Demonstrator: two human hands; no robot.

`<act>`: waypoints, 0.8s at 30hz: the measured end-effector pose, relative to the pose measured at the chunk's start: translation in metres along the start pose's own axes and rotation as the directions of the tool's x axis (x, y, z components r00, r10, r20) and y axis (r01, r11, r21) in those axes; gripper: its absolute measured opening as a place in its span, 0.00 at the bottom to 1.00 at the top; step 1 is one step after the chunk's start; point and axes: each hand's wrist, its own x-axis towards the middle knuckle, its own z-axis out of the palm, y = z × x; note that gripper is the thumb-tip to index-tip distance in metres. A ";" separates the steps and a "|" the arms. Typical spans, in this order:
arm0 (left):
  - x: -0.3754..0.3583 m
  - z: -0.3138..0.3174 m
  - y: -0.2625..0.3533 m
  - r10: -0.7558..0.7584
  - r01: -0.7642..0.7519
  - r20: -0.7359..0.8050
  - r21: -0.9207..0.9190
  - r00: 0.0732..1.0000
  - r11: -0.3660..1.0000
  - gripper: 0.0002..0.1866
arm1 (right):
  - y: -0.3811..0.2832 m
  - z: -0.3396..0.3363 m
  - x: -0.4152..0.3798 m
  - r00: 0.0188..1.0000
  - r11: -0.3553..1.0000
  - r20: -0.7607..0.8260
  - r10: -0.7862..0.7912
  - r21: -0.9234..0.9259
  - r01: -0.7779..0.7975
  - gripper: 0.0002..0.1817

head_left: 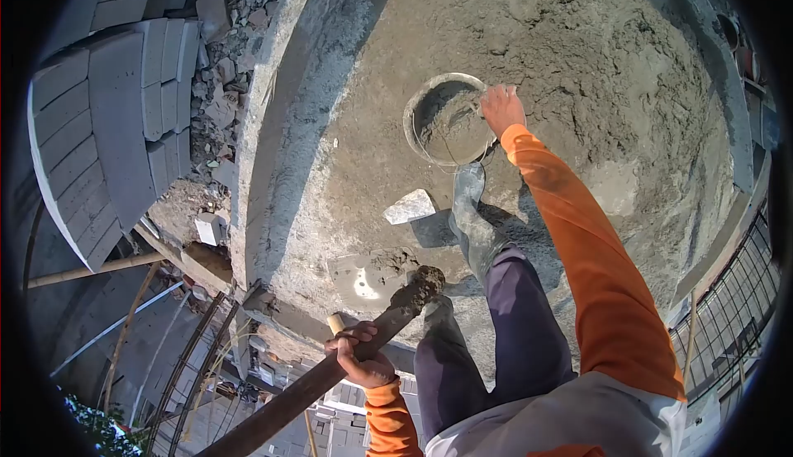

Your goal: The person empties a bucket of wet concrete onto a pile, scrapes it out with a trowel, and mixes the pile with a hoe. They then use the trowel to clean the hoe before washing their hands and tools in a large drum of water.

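A round bucket (pixel 410 123) holding wet grey mortar stands on the mortar-covered floor. My right hand (pixel 503 110) is at its right rim, with the fingers closed; a thin wire handle shows near that side, but what the fingers grip is hidden. Lower left, my left hand (pixel 363 358) is wrapped round a thick dark pole (pixel 281 412), whose upper end is caked with mortar. A short light-coloured stub (pixel 335 323) sticks out beside the left hand. Both sleeves are orange. My boots stand below the bucket.
A pale broken block (pixel 410 207) lies left of my boot, near a small puddle (pixel 360 284). Wet mortar (pixel 595 69) spreads to the right of the bucket. A raised concrete edge (pixel 263 151) runs along the left, with rubble and stacked grey blocks (pixel 120 110) beyond. Steel mesh (pixel 731 292) stands at right.
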 end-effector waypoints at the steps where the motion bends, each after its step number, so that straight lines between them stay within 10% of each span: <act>1: 0.001 0.002 0.000 -0.001 0.001 -0.002 0.012 1.000 1.000 0.06 | -0.003 -0.001 0.000 1.000 1.000 0.006 -0.003 0.009 0.003 0.12; 3: 0.004 0.010 0.009 -0.018 0.018 -0.012 0.011 1.000 1.000 0.05 | -0.004 -0.018 -0.004 0.957 0.996 0.280 -0.077 -0.018 0.085 0.13; 7: 0.005 0.029 0.042 0.027 -0.027 -0.013 0.042 1.000 0.999 0.05 | -0.014 -0.060 -0.062 0.993 0.998 0.113 -0.035 -0.040 0.040 0.13; 12: -0.004 0.036 0.097 0.033 -0.032 0.019 -0.048 0.999 0.998 0.06 | 0.014 -0.149 -0.197 0.756 0.767 0.497 0.426 0.246 -0.593 0.26; 15: -0.021 0.045 0.136 0.022 -0.009 0.111 -0.118 0.994 0.993 0.08 | 0.004 -0.132 -0.310 0.724 0.470 0.483 0.493 0.553 -0.688 0.28; 17: -0.045 0.053 0.164 0.025 -0.005 0.179 -0.112 0.984 0.994 0.09 | -0.015 -0.171 -0.372 0.726 -0.188 0.512 0.460 0.855 -0.484 0.28; 22: -0.127 0.060 0.230 0.173 -0.111 0.331 -0.198 0.928 0.974 0.09 | -0.082 -0.405 -0.472 0.500 -0.684 0.650 0.572 0.714 -0.146 0.24; 24: -0.166 0.054 0.257 0.196 -0.108 0.392 -0.234 0.899 0.966 0.09 | -0.109 -0.464 -0.506 0.556 -0.337 0.331 0.762 0.936 -0.096 0.22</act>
